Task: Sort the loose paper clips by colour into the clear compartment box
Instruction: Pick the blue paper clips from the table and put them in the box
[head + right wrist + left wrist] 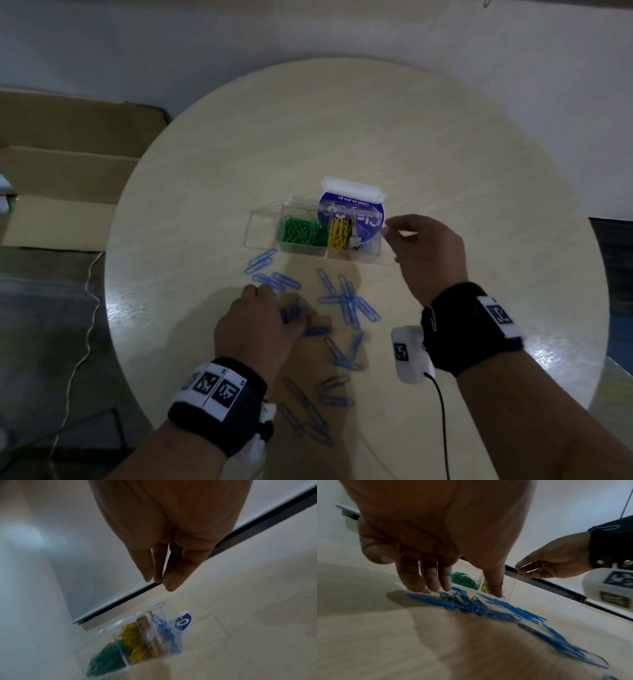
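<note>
The clear compartment box stands mid-table with green clips in one cell, yellow clips in the cell beside it, and a few blue ones at its right end. Several loose blue paper clips lie scattered in front of it. My left hand reaches down onto a bunch of them, with straight fingertips and thumb touching the pile. My right hand hovers at the box's right end. Its fingers are straight and close together, with nothing seen between them.
A white packet with a round blue label leans behind the box. Flat cardboard lies on the floor to the left of the round table. More blue clips lie near the front edge, beside a black cable.
</note>
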Demonstrator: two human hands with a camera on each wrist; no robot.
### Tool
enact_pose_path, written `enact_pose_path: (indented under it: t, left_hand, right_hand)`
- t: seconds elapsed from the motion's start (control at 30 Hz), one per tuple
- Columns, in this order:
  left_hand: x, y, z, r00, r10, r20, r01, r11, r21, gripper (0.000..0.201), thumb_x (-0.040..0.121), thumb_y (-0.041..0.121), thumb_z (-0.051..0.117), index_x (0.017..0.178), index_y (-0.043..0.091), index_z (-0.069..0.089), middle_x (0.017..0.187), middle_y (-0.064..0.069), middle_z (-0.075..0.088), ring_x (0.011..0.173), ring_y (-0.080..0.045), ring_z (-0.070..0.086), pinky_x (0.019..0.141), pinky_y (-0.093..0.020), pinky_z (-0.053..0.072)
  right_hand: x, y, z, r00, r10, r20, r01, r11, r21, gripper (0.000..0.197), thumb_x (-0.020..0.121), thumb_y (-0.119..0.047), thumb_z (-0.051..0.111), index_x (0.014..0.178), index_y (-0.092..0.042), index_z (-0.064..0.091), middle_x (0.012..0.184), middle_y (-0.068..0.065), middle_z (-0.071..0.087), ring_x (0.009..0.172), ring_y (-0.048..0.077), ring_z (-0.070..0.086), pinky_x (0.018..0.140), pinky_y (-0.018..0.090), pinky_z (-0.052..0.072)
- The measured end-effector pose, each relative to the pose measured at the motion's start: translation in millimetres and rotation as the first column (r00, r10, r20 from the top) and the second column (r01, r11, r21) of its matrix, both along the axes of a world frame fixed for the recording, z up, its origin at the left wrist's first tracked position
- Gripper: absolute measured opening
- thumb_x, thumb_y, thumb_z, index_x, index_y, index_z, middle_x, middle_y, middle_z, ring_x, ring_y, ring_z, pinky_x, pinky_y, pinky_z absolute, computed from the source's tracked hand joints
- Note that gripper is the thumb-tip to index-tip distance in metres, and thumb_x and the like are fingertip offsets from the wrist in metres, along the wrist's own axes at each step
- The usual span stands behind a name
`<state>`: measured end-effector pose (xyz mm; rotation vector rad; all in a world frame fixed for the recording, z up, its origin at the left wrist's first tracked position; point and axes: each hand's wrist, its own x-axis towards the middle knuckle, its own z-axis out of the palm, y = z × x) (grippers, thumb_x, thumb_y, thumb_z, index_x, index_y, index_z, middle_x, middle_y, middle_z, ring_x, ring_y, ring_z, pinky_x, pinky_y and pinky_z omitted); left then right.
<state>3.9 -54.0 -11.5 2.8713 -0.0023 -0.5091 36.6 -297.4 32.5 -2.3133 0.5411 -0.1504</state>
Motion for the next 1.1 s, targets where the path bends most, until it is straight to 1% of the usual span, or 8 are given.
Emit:
enact_pose_path:
  t: [0.07,0.2,0.3,0.4,0.57,0.73,0.9,1.1]
  left_hand:
    - [-1,-5,0,0.998,-0.048,-0.033,0.049,0.998,0.033,0.054,0.077,0.068,0.057,0.1,0.02,0.054,0.102,-0.004,0.054,0.095,-0.028,0.059,0.073,-0.038,0.049]
    - [-3,-9,-4,0.994,-0.105,0.018,0.106,0.991,-0.079,0.035,0.083,0.051,0.061,0.102,0.023,0.055,0.101,-0.004,0.059,0.095,-0.029,0.061,0.075,-0.039,0.05]
    - [0,-9,-4,0.993,-0.112,0.046,0.117,0.986,-0.116,0.025,0.083,0.042,0.064,0.099,0.024,0.057,0.096,-0.003,0.065,0.095,-0.029,0.062,0.075,-0.039,0.051]
    - [3,-11,-3,0.984,-0.172,0.04,0.175,0.982,-0.077,0.022,0.083,0.038,0.062,0.095,0.019,0.061,0.095,-0.005,0.067,0.097,-0.031,0.062,0.077,-0.04,0.051]
    - [1,-18,5,0.951,-0.307,0.047,0.308,0.951,-0.026,0.018,0.081,0.03,0.061,0.096,0.021,0.064,0.099,-0.005,0.064,0.098,-0.031,0.061,0.077,-0.039,0.048]
    - [2,-28,16,0.954,-0.241,0.177,0.284,0.913,-0.292,0.011,0.073,0.024,0.076,0.082,0.025,0.07,0.075,0.004,0.07,0.076,-0.019,0.066,0.067,-0.031,0.051]
    - [26,-59,40,0.995,0.092,-0.029,-0.083,0.661,-0.746,0.014,0.074,0.02,0.081,0.078,0.03,0.071,0.071,0.014,0.071,0.068,-0.001,0.065,0.068,-0.02,0.051]
    - [66,-101,75,0.977,0.187,0.1,0.001,0.464,-0.886,0.018,0.076,0.012,0.08,0.078,0.027,0.069,0.072,0.012,0.07,0.063,0.004,0.063,0.059,-0.011,0.047]
  right_hand:
    - [-24,1,-6,0.999,0.023,0.026,-0.021,0.996,-0.083,0.011,0.077,-0.03,0.073,0.085,-0.024,0.069,0.08,-0.002,0.067,0.069,0.013,0.063,0.068,0.024,0.045]
    - [-67,22,-37,0.94,0.212,-0.267,-0.246,0.964,-0.097,0.027,0.071,-0.034,0.074,0.092,-0.017,0.068,0.085,0.006,0.062,0.077,0.026,0.061,0.069,0.032,0.048]
    - [-73,33,-53,0.888,0.314,-0.337,-0.391,0.9,-0.191,0.026,0.072,-0.033,0.062,0.09,-0.014,0.068,0.083,0.01,0.06,0.082,0.035,0.058,0.07,0.037,0.046]
    - [-72,35,-52,0.891,0.314,-0.328,-0.39,0.899,-0.198,0.013,0.075,-0.016,0.064,0.087,-0.011,0.068,0.081,0.014,0.063,0.079,0.038,0.06,0.069,0.038,0.047]
    - [-76,30,-47,0.876,0.286,-0.389,-0.356,0.927,-0.12,0.018,0.071,-0.017,0.065,0.088,-0.017,0.066,0.089,0.011,0.061,0.083,0.036,0.06,0.073,0.037,0.047]
    - [-83,22,-48,0.874,0.336,-0.351,-0.377,0.925,-0.054,0.009,0.075,-0.017,0.063,0.08,-0.022,0.059,0.085,0.005,0.057,0.081,0.032,0.058,0.067,0.033,0.039]
    - [-90,12,-46,0.92,0.278,-0.277,-0.293,0.956,-0.012,0.01,0.073,-0.017,0.061,0.081,-0.021,0.061,0.082,0.004,0.065,0.078,0.029,0.059,0.065,0.032,0.042]
    - [-93,-5,-39,0.973,0.157,-0.168,-0.154,0.988,0.028,0.016,0.071,-0.012,0.068,0.078,-0.024,0.06,0.075,-0.004,0.064,0.07,0.021,0.059,0.064,0.034,0.049]
